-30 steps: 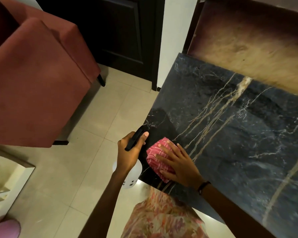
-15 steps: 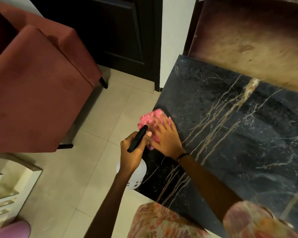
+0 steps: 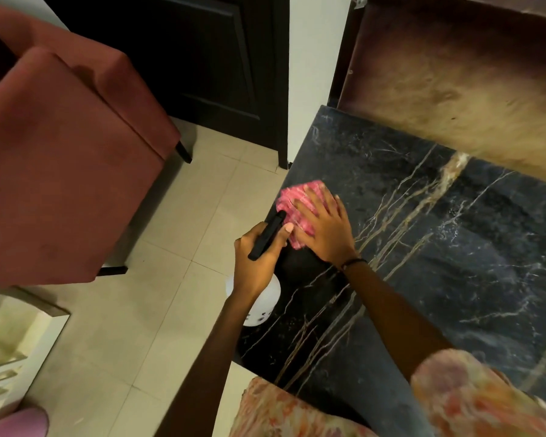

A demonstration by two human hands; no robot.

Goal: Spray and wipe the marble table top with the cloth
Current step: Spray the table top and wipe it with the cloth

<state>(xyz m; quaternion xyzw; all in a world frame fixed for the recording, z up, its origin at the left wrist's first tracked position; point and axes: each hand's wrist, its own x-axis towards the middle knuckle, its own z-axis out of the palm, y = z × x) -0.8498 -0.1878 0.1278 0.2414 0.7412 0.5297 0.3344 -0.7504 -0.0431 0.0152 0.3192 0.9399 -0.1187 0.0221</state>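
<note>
The black marble table top (image 3: pixel 438 247) with pale gold veins fills the right half of the view. A pink cloth (image 3: pixel 292 200) lies bunched near the table's left edge. My right hand (image 3: pixel 323 228) presses flat on the cloth, fingers spread. My left hand (image 3: pixel 256 260) hovers at the table's left edge, wrapped around the black trigger head of a white spray bottle (image 3: pixel 264 305). The bottle's body hangs below my wrist, partly hidden by it.
A rust-red upholstered armchair (image 3: pixel 60 159) stands on the tiled floor (image 3: pixel 171 310) to the left. A dark door (image 3: pixel 202 58) is at the back. A brown wooden panel (image 3: pixel 454 74) rises behind the table. A pale shelf unit (image 3: pixel 10 348) sits at lower left.
My right hand has slid the pink cloth away from me along the table's left edge, from the near corner to farther up. My left hand with the spray bottle has stayed nearly in place.
</note>
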